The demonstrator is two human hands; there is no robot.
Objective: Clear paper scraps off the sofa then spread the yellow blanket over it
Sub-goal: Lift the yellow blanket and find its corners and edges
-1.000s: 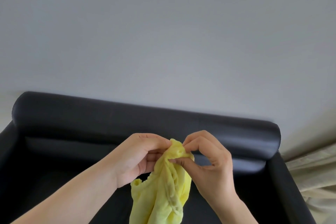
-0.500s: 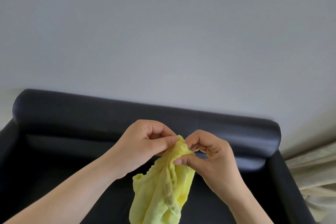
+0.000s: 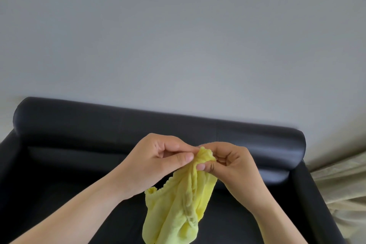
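Grey wall, black sofa, beige curtain, both hands pinching bunched yellow blanket

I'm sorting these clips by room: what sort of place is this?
Probably a living room at home: a black sofa stands against a plain wall, a beige curtain hangs to its right, and the left hand and right hand pinch a yellow blanket in front of it.
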